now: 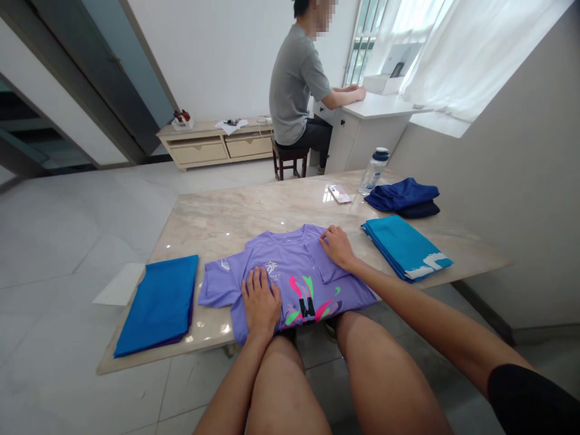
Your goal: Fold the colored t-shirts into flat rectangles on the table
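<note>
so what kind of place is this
Probably a room in a home, maybe a living area doubling as a workspace: a stone-topped table with folded clothes, a low wooden drawer unit, and a person at a small white desk by a curtained window.

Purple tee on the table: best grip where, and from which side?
Take the loose sleeve of the lilac T-shirt, pinching its edge from above on the far side. It lies flat on the marble table, clear of the left hand, while the folded blue cloth sits close beside its tip, probably crowding an approach from the left.
</note>
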{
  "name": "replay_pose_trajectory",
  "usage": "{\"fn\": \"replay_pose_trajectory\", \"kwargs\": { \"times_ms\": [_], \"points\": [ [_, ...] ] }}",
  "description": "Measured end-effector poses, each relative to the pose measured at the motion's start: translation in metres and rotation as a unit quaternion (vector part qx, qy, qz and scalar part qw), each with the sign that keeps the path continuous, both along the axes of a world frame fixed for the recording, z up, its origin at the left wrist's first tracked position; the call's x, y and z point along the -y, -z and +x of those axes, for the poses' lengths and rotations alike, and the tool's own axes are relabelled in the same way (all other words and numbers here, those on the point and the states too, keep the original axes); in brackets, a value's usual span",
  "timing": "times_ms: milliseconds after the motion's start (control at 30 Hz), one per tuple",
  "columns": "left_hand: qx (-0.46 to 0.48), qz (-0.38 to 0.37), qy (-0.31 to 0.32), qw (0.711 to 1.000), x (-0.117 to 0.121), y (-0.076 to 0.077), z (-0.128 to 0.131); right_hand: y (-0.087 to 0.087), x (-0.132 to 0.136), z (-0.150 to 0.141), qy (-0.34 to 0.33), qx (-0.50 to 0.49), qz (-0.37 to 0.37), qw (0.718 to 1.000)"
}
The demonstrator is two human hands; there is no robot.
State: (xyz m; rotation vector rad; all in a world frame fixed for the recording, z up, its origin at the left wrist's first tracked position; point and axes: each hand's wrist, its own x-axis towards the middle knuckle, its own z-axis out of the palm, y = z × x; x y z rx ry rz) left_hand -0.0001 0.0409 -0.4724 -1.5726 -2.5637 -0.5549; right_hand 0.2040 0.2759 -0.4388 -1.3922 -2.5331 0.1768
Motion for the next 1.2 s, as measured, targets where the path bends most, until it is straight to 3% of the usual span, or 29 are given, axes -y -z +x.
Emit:
{"fn": "replay_pose_trajectory", "kwargs": {
  "times_ms": [167, 300, 467, 667, 733, 800, 900, 967, 1067, 1200],
  "points": [
    [0.001, -0.016, -0.004, 1.0, 0.001, 0.002, 0.0, 0.036, 0.043, 0.006, -0.086, -0.015, 0.067, 0.994],
    [-0.011, -0.026, -0.015, 0.999, -0.001, 0.009, -0.001, 0.068, 0.068, 0.014, -0.075, 0.011, 0.049, 0.996],
    [0.015, -0.058, -0.002, 0.998, -0.004, 0.006, 0.0, 0.076, 0.066, 0.014, -0.054, 0.001, 0.044, 0.998],
    [0.089, -0.08, 0.041, 0.992, -0.006, -0.025, -0.019, 0.08, 0.056, 0.038, -0.023, 0.012, 0.052, 0.998],
    [0.097, -0.073, -0.004, 0.993, -0.004, -0.035, -0.039, 0.081, 0.055, 0.047, -0.024, 0.009, 0.059, 0.998],
    [0.099, -0.073, -0.099, 0.988, -0.004, -0.043, -0.063, 0.08, 0.056, 0.051, -0.024, 0.005, 0.065, 0.998],
    [0.108, -0.098, -0.247, 0.958, -0.004, -0.046, -0.097, 0.073, 0.061, 0.05, -0.015, -0.002, 0.072, 0.997],
    [0.119, -0.122, -0.313, 0.934, -0.004, -0.044, -0.113, 0.068, 0.064, 0.048, -0.011, -0.005, 0.072, 0.997],
    [0.139, -0.152, -0.352, 0.913, -0.004, -0.04, -0.128, 0.063, 0.066, 0.046, -0.01, -0.009, 0.066, 0.998],
    [0.161, -0.176, -0.33, 0.913, -0.002, -0.039, -0.14, 0.06, 0.067, 0.045, -0.005, -0.02, 0.057, 0.998]
  ]
}}
